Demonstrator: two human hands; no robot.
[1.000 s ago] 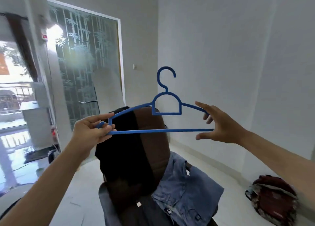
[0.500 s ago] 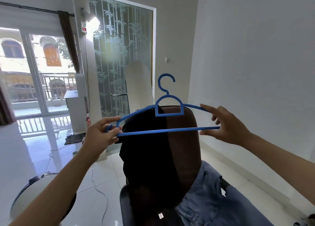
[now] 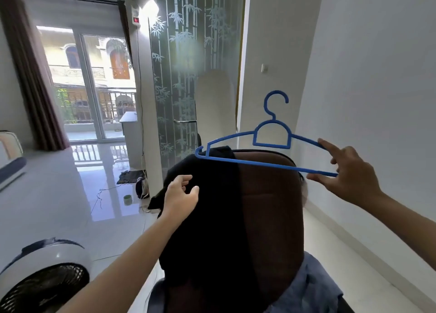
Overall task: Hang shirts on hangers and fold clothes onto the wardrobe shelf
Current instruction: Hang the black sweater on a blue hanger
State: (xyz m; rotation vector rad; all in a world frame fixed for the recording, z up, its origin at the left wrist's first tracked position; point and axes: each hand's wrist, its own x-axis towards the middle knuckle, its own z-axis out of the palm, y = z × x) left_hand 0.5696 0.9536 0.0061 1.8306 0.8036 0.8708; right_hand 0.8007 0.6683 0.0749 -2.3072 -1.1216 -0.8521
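Observation:
A blue plastic hanger [image 3: 271, 145] is held up in the air above a brown office chair [image 3: 269, 208]. My right hand [image 3: 346, 173] pinches its right end between thumb and fingers. A black garment [image 3: 207, 218] hangs draped over the left side of the chair's backrest. My left hand [image 3: 181, 194] is at the garment's upper left edge, fingers spread and touching the cloth, off the hanger. A blue denim garment [image 3: 313, 286] lies on the chair's seat at the lower right.
A white fan [image 3: 44, 277] stands on the floor at the lower left. A frosted glass door with a bamboo pattern [image 3: 191, 76] is behind the chair. Cables and small items lie on the glossy floor near the pillar [image 3: 132, 190]. White wall runs along the right.
My left hand has let go of the hanger's left end and dropped to the black garment. The right hand alone holds the hanger. The view has turned left.

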